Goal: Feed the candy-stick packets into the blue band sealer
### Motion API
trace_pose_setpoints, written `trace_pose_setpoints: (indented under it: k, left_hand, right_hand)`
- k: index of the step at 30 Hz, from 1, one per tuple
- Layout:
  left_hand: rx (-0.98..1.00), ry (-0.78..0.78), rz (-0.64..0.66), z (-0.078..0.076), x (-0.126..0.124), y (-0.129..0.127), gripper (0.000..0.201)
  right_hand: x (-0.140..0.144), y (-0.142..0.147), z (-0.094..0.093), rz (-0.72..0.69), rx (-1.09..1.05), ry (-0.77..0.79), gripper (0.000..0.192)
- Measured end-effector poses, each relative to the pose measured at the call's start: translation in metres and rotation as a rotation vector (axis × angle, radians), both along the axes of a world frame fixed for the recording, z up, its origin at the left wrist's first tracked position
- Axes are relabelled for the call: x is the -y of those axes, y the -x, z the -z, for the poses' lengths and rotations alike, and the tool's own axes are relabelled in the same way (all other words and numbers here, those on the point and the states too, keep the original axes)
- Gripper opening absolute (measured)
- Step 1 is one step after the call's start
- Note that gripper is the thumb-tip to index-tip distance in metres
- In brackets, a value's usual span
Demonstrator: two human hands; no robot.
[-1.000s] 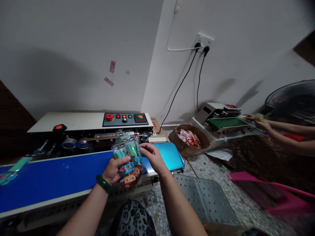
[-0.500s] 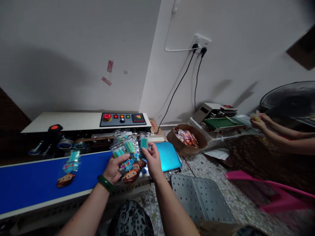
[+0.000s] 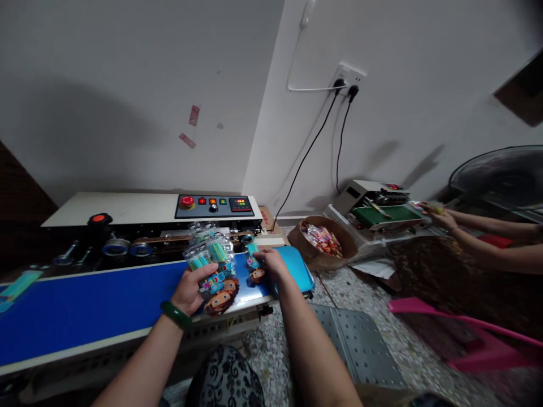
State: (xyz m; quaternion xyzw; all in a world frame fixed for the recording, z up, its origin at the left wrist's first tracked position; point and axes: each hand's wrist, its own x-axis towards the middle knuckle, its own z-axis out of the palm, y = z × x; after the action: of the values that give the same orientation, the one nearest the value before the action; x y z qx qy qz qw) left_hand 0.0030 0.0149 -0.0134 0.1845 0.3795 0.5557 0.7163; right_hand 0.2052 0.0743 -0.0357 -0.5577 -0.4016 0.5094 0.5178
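Note:
My left hand (image 3: 190,289) is closed around a fanned stack of clear plastic packets (image 3: 220,285). Green and blue sticks and brown-haired cartoon figures show through the film. At the right end of the blue conveyor belt (image 3: 106,308), my right hand (image 3: 274,263) pinches a single packet (image 3: 255,277) of the same kind, its figure end towards me and its top by the band sealer (image 3: 131,209). Whether this packet rests on the belt I cannot tell. Another packet (image 3: 19,289) lies at the belt's far left, partly cut off by the picture edge.
Right of the belt stand a shiny blue panel (image 3: 294,268) and an open brown bag (image 3: 303,254) of wrapped goods. A smaller green-belted machine (image 3: 388,216) is behind it. Another person's hands (image 3: 443,217) work there. A pink stool (image 3: 479,333) stands at right.
The right hand has moved its packet right and down from beside the stack to the belt's right end. The packet on the belt has travelled left. The other person's hands have moved left.

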Motion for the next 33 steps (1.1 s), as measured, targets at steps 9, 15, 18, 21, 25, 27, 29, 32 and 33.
trace_pose_setpoints:
  k: [9, 15, 18, 21, 25, 27, 29, 32, 33]
  left_hand:
    - [-0.03, -0.074, 0.003, 0.001, 0.001, -0.007, 0.035]
    - [0.023, -0.061, -0.021, -0.001, 0.001, -0.011, 0.038]
    - [0.025, -0.046, -0.022, -0.003, 0.002, -0.013, 0.034]
    - [-0.006, -0.047, -0.041, -0.004, 0.002, -0.016, 0.032]
    - [-0.018, -0.044, -0.053, -0.002, 0.001, -0.015, 0.038]
    - [-0.022, -0.022, -0.066, -0.002, 0.0, -0.01, 0.037]
    - [-0.025, -0.003, -0.083, -0.004, 0.0, -0.004, 0.037]
    - [-0.022, 0.008, -0.113, -0.007, 0.0, 0.002, 0.037]
    - [-0.023, 0.01, -0.121, -0.008, 0.001, 0.003, 0.037]
  right_hand:
    - [0.043, 0.046, -0.036, -0.209, 0.143, -0.353, 0.019]
    - [0.05, 0.053, -0.036, -0.096, 0.059, -0.413, 0.013]
    - [0.052, 0.054, -0.034, -0.031, -0.051, -0.381, 0.013]
    - [0.053, 0.056, -0.031, -0.089, -0.068, -0.33, 0.018]
    - [0.049, 0.042, -0.025, 0.055, -0.12, -0.288, 0.022]
    - [0.044, 0.024, -0.021, 0.15, -0.194, -0.223, 0.027]
    - [0.038, 0.005, -0.016, 0.167, -0.212, -0.099, 0.03]
    - [0.029, -0.013, -0.007, 0.097, -0.162, 0.102, 0.02]
    - [0.026, -0.014, -0.004, 0.068, -0.146, 0.145, 0.016]
